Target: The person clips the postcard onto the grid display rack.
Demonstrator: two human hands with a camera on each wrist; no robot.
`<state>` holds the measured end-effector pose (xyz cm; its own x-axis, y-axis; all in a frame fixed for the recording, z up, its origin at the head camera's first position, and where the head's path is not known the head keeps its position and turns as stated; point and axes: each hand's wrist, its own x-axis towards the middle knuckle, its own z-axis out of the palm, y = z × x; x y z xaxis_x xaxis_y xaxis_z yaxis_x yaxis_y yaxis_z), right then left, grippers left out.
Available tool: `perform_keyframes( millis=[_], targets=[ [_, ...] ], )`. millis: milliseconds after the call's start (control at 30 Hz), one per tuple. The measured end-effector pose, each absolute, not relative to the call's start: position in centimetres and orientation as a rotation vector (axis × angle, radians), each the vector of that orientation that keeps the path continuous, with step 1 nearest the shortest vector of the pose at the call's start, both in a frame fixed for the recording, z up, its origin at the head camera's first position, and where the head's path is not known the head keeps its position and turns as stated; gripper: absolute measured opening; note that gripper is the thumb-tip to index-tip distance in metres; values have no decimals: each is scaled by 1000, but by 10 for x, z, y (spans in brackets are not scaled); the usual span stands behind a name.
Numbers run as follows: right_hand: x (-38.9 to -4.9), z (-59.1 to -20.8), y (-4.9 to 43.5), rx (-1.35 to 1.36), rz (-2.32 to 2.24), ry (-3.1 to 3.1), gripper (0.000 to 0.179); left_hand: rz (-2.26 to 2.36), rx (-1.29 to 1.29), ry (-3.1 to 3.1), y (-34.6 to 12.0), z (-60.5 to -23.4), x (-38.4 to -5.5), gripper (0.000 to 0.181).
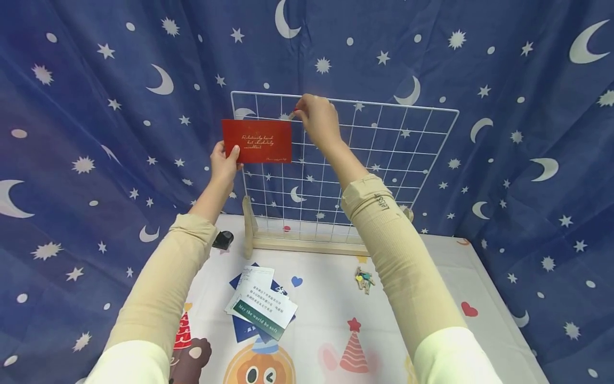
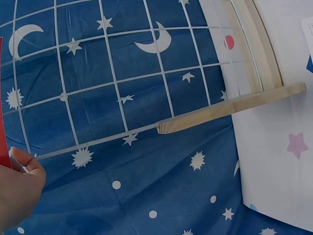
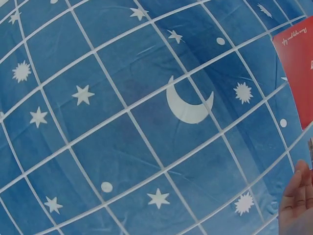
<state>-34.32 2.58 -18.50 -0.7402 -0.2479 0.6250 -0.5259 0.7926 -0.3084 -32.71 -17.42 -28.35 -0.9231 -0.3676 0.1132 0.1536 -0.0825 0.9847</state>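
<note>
My left hand pinches a red card with gold script by its lower left corner, thumb in front. The card stands upright against the upper left of a white wire grid. Close to the card's upper right corner, my right hand pinches a small wooden clothespin with a red bit on it. Whether the clothespin touches the card cannot be told. In the left wrist view, the card shows only as a strip beside the thumb. In the right wrist view, the fingers sit below the card.
The grid stands in a wooden base on a white patterned tablecloth. In front lie a pile of cards and several small clothespins. A black object is left of the base. A blue star-and-moon curtain hangs behind.
</note>
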Motion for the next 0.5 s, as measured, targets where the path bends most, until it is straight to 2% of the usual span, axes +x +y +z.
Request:
perform_keyframes(
  millis=[367,500],
  targets=[
    [-350,-184,21,586,578,-2412,18,-2151,181,-1778,-174,-281,-338,27],
    [-353,-182,23,571,596,-2446,17,-2156,193,-1768,-175,-280,-341,29]
  ],
)
